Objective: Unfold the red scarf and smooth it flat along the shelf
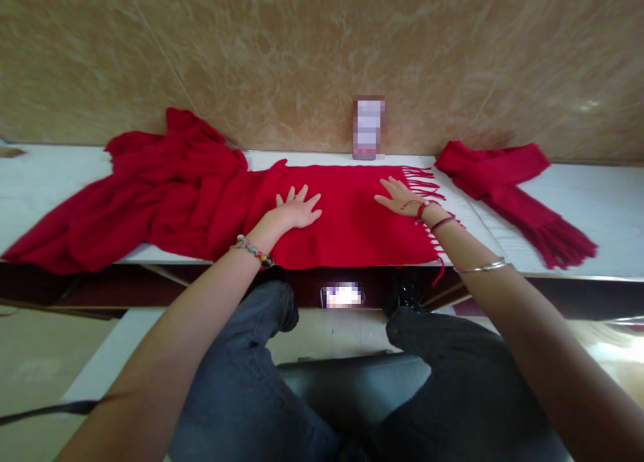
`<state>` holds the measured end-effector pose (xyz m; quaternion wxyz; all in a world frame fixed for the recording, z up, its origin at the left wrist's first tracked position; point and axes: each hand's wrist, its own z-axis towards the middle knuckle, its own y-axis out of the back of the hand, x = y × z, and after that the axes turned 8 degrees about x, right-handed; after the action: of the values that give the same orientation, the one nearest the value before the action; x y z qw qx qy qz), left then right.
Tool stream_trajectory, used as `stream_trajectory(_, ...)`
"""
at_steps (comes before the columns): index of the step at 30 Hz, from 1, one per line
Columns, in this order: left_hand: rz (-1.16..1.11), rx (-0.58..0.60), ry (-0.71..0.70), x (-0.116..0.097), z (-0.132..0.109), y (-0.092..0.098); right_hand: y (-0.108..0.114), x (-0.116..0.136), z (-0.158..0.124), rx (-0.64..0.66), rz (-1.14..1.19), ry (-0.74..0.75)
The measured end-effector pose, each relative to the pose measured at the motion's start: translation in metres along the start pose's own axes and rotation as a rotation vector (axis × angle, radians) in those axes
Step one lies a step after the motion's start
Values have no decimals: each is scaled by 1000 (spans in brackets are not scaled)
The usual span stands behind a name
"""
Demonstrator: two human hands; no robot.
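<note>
Red fringed cloth (347, 234) lay mid-frame on a white ledge (604, 200) against a marbled brown wall (282, 53), where your left hand (296, 210) and right hand (401, 197) rested apart, fingers spread, with pale floor (45, 355) showing at lower left.

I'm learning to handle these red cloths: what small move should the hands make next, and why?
Perhaps sweep the left hand leftward, smoothing: it lies on the flat red cloth, the heap beyond is rumpled, and the right hand, near the fringe, could steady that end.
</note>
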<state>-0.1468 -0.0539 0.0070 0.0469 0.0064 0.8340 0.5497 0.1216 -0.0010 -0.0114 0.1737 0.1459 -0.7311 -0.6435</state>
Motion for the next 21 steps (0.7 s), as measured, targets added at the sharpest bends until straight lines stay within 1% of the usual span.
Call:
stream_trajectory(2, -52, -51, -11, -10, -2, -4, 9, 13, -10, 33, 35, 33)
stream_trajectory(4, -94, -68, -20, -16, -2, -11, 11, 27, -23, 52, 66, 62)
stream_trajectory(6, -98, -77, -35, -17, 0, -18, 3, 38, -40, 32, 87, 28)
stream_trajectory(9, -82, -121, -66, -13, 4, -25, -20, 41, -66, -11, 55, -116)
stream_trajectory(12, -64, -159, -61, -10, 6, -27, -38, 20, -88, -71, -9, -132)
stream_trajectory(14, -54, -169, -57, -10, 6, -26, -40, -3, -98, -97, -36, -169)
stream_trajectory(16, -45, -166, -57, -11, 6, -25, -33, -26, -106, -117, -76, -246)
stream_trajectory(18, -38, -164, -51, -11, 7, -23, -20, -41, -111, -148, -117, -280)
stream_trajectory(19, -37, -163, -46, -11, 9, -22, -12, -44, -112, -165, -121, -259)
stream_trajectory(21, -39, -160, -30, -11, 12, -20, 1, -39, -113, -183, -81, -140)
